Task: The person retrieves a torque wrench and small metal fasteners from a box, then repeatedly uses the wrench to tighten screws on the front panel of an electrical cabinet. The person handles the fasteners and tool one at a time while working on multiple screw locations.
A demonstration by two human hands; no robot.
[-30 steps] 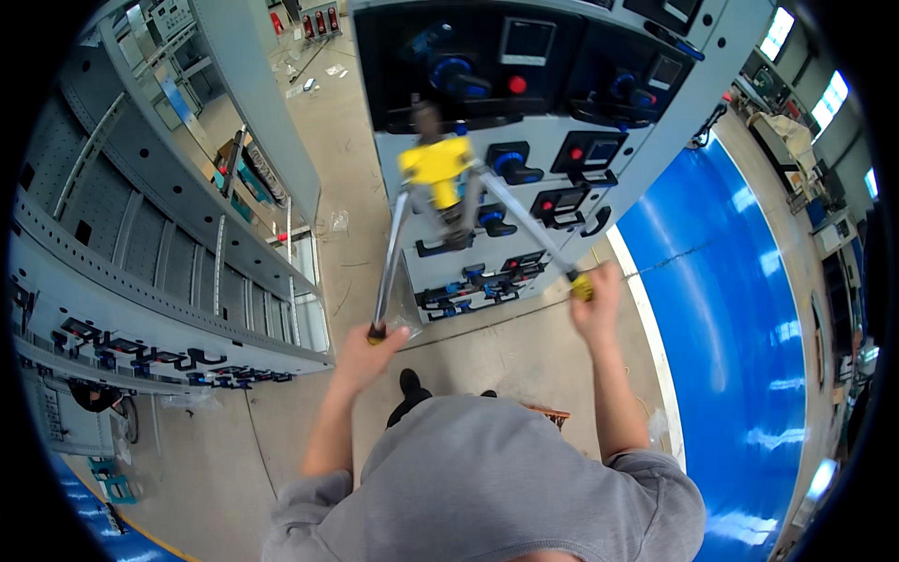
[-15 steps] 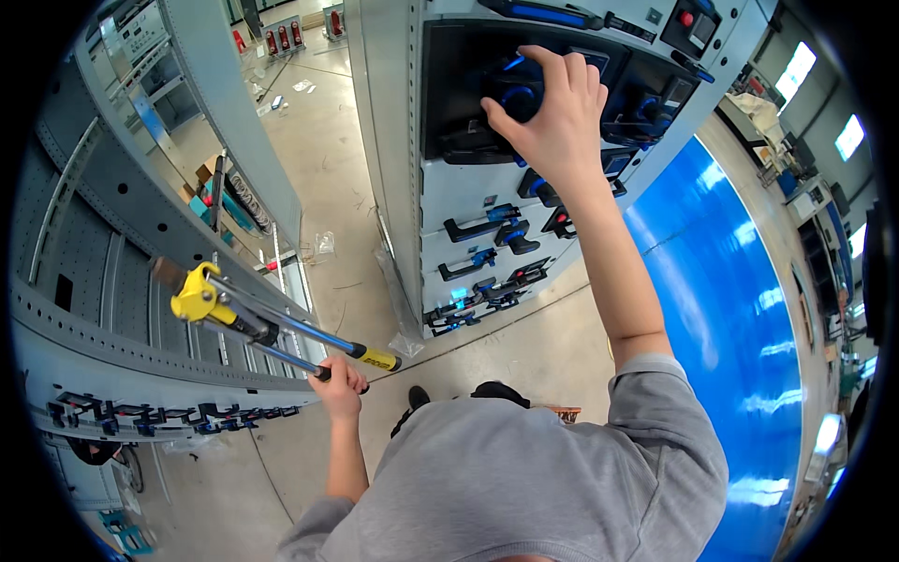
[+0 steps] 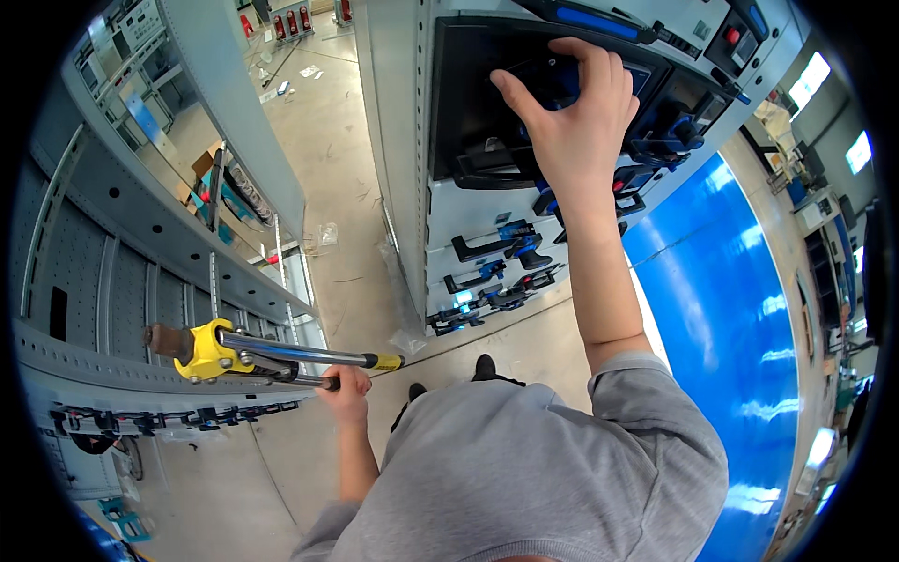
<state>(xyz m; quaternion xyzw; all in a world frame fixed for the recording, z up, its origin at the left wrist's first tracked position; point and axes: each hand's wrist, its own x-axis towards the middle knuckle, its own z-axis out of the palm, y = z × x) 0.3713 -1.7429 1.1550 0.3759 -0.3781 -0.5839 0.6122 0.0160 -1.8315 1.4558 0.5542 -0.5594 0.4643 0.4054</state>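
Lower centre: a grey short-sleeved shirt (image 3: 515, 459) with a ribbed collar (image 3: 538, 544); above it, dark shoes (image 3: 484, 367).

I see a grey frame (image 3: 139, 212) on the left, a row of black handles (image 3: 178, 418) along its lower side. At the far end I make out red parts (image 3: 291, 21) on the pale floor (image 3: 328, 140), then a plastic scrap (image 3: 327, 233) nearer. A teal stool (image 3: 125, 522) sits lower left. Rightward I see glossy blue flooring (image 3: 702, 328), and beyond it a bright window (image 3: 810, 82).
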